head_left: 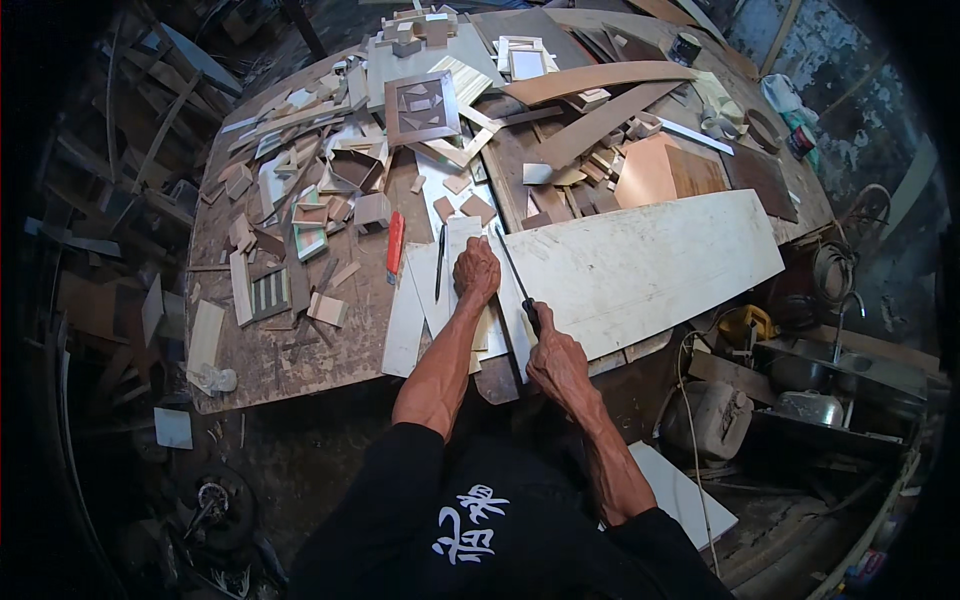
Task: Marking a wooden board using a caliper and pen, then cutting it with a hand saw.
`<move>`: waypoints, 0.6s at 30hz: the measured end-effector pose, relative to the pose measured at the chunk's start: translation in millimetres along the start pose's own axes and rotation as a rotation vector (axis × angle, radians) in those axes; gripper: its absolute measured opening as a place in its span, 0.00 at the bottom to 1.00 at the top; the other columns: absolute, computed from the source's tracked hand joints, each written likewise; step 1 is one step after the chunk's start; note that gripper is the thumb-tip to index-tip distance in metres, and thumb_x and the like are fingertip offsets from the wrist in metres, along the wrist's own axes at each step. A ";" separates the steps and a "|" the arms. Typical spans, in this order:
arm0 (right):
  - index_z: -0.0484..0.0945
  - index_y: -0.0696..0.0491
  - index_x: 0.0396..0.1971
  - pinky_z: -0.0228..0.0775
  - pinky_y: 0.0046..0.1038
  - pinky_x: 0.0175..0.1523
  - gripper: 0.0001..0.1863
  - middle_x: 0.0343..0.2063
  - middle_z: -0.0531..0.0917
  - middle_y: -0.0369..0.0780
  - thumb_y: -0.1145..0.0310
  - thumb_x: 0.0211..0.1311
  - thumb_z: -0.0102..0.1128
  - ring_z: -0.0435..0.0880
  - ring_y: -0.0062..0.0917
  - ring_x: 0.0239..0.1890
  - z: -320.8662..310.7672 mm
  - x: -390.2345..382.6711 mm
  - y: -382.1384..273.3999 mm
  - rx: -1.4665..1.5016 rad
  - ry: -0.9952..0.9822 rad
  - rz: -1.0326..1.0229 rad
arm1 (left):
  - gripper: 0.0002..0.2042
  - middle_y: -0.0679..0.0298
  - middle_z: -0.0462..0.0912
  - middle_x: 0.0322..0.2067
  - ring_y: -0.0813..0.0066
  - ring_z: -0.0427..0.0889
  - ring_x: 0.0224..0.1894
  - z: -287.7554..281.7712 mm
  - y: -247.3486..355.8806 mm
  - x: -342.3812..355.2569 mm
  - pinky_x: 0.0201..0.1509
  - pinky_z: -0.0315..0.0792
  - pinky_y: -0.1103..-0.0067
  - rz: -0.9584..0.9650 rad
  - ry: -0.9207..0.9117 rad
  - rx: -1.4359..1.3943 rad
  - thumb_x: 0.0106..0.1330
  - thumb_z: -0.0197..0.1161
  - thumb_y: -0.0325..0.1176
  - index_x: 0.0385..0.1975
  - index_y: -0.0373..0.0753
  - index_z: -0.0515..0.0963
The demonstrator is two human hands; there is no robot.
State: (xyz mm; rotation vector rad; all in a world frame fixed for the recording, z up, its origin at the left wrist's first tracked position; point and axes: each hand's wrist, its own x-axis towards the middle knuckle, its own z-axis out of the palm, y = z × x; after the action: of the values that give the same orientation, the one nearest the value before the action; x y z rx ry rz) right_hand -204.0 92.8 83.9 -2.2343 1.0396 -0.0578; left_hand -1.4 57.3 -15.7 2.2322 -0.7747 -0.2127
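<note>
My left hand (478,268) is closed and presses on a narrow pale wooden strip (464,228) near the table's front edge; its fingertips are hidden. My right hand (558,358) is wrapped round the black handle of a long, thin-bladed tool (512,262), seen nearly edge-on, perhaps a saw. Its blade points away from me, just right of the strip. A dark pencil (440,265) lies left of my left hand, and a red utility knife (395,246) lies farther left. Beneath the right tool and hand stretches a long white board (650,260).
Wood offcuts and small wooden boxes (372,212) cover the worktable (350,350) on the left. A framed wooden panel (421,107) and long curved boards (600,82) lie at the back. On the right stand a metal sink (812,407) and a plastic jug (710,418).
</note>
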 end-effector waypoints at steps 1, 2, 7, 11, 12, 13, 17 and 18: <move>0.48 0.56 0.64 0.68 0.48 0.31 0.38 0.20 0.79 0.53 0.76 0.50 0.48 0.79 0.50 0.25 -0.8 1.0 -1.8 0.002 -0.008 0.010 | 0.16 0.42 0.79 0.26 0.41 0.78 0.31 0.5 0.7 0.4 0.36 0.70 0.54 -0.022 -0.001 -0.001 0.70 0.43 0.41 0.33 0.35 0.73; 0.48 0.57 0.64 0.67 0.49 0.32 0.38 0.20 0.79 0.54 0.76 0.50 0.48 0.79 0.51 0.26 -2.1 2.1 -3.5 0.004 -0.015 0.020 | 0.16 0.42 0.79 0.26 0.41 0.78 0.31 1.6 1.7 -0.2 0.36 0.70 0.54 -0.021 -0.001 -0.003 0.70 0.43 0.41 0.33 0.35 0.73; 0.48 0.52 0.65 0.67 0.48 0.31 0.37 0.19 0.79 0.55 0.75 0.53 0.47 0.79 0.51 0.23 -7.9 9.1 -9.8 -0.103 -0.068 0.058 | 0.15 0.42 0.79 0.25 0.39 0.78 0.31 4.1 -3.2 -0.1 0.35 0.69 0.52 0.003 0.032 0.011 0.70 0.45 0.41 0.33 0.35 0.71; 0.47 0.44 0.67 0.67 0.47 0.29 0.37 0.18 0.78 0.55 0.72 0.56 0.46 0.78 0.51 0.22 2.2 12.4 -0.6 -0.063 -0.028 0.003 | 0.14 0.42 0.78 0.25 0.39 0.78 0.31 5.3 -4.0 1.0 0.35 0.69 0.52 -0.003 0.014 -0.004 0.70 0.45 0.41 0.34 0.35 0.71; 0.47 0.44 0.67 0.67 0.47 0.29 0.37 0.18 0.78 0.55 0.72 0.56 0.46 0.78 0.51 0.22 2.9 12.4 -1.2 -0.063 -0.029 0.003 | 0.15 0.42 0.79 0.25 0.39 0.78 0.31 5.2 -3.5 1.4 0.35 0.69 0.52 -0.005 0.009 -0.002 0.70 0.45 0.41 0.34 0.35 0.71; 0.45 0.46 0.68 0.68 0.47 0.30 0.39 0.19 0.79 0.54 0.73 0.54 0.46 0.79 0.50 0.22 3.5 12.6 -2.1 -0.066 -0.049 0.028 | 0.15 0.42 0.79 0.25 0.39 0.78 0.31 5.1 -2.8 1.8 0.35 0.69 0.52 -0.007 0.005 0.000 0.70 0.45 0.41 0.34 0.35 0.71; 0.40 0.44 0.69 0.69 0.47 0.29 0.44 0.19 0.79 0.53 0.75 0.51 0.46 0.79 0.48 0.21 2.5 11.4 -2.2 -0.150 -0.076 0.066 | 0.15 0.42 0.79 0.26 0.39 0.78 0.31 4.0 1.9 -0.2 0.36 0.69 0.52 -0.025 -0.020 0.003 0.70 0.44 0.42 0.34 0.35 0.71; 0.40 0.44 0.69 0.69 0.47 0.29 0.44 0.19 0.79 0.53 0.75 0.51 0.46 0.79 0.48 0.21 2.0 10.4 -2.8 -0.148 -0.077 0.064 | 0.15 0.42 0.79 0.26 0.39 0.78 0.31 3.6 0.2 -0.2 0.36 0.69 0.52 -0.010 -0.010 -0.003 0.70 0.44 0.42 0.34 0.35 0.72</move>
State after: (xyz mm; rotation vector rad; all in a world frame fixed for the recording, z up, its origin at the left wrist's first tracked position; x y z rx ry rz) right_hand -194.5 88.0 81.6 -2.3138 1.1034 0.1366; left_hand -3.0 55.1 -18.1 2.2346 -0.7684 -0.2303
